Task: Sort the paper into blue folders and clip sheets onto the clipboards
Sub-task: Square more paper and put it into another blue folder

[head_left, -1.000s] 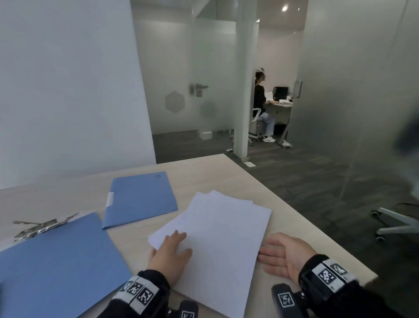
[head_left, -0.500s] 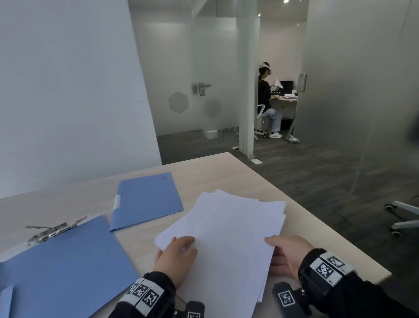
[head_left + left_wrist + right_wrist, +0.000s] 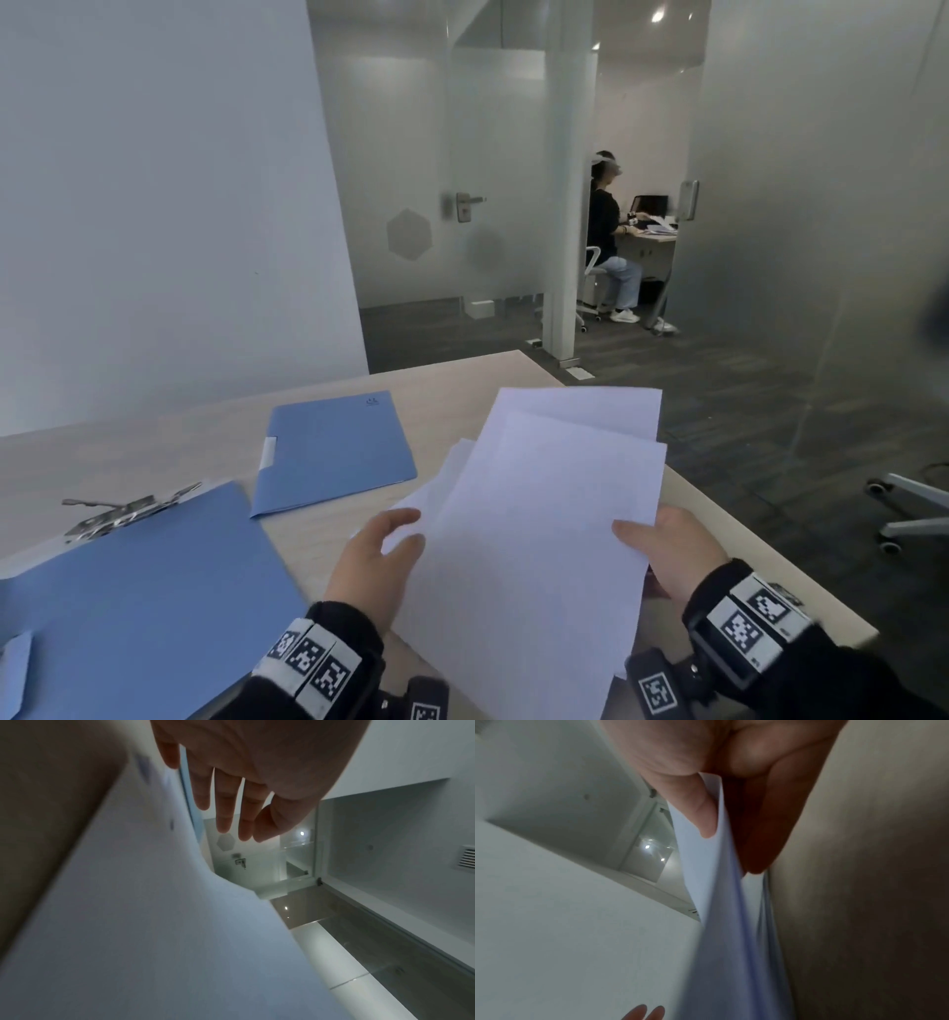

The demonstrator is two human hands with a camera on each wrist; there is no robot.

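A stack of white sheets is tilted up off the wooden table, fanned at its far end. My right hand pinches its right edge, thumb on top and fingers underneath; the right wrist view shows the thumb pressed on the paper. My left hand hovers at the stack's left edge with straight, relaxed fingers beside the paper, holding nothing. A small blue folder lies shut to the left. A larger blue folder lies over a clipboard with a metal clip.
The table's right edge runs close beside my right wrist. Past it are dark floor and an office chair base. Frosted glass walls and a door stand beyond the table. A person sits at a desk in the far room.
The paper lay flat under both hands. My right hand slid under its right edge, took hold and lifted it. My left hand came off the top sheet to the left edge.
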